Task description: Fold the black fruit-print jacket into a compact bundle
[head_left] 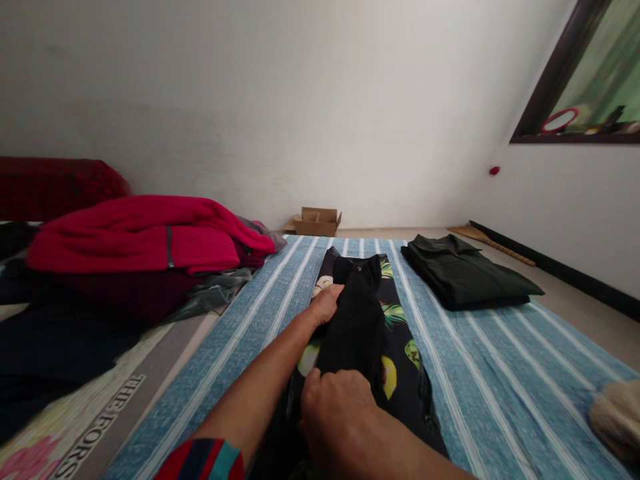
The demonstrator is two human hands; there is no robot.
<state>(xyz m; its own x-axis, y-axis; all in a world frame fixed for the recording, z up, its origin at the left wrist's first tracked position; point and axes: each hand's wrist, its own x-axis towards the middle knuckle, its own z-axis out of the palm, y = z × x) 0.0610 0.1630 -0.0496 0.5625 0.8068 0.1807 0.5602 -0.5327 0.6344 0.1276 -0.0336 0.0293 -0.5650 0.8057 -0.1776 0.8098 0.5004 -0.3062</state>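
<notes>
A black garment [353, 333] with a fruit and leaf print lies lengthwise on the blue striped cover, a plain black part folded along its middle. My left hand [327, 303] is closed on the left edge of that plain black part, near the far end. Nearer to me, my right hand [343, 403] is also closed, with its fingers curled down on the same garment. My right hand and forearm hide part of the near end. Which kind of garment it is, I cannot tell.
Folded dark clothes [470, 273] lie at the right. On the left, a bright pink fleece [135, 233] tops a heap of dark clothing. A cardboard box [318, 221] stands by the wall, beyond the striped cover [270, 293]. Something beige [617, 417] sits at the right edge.
</notes>
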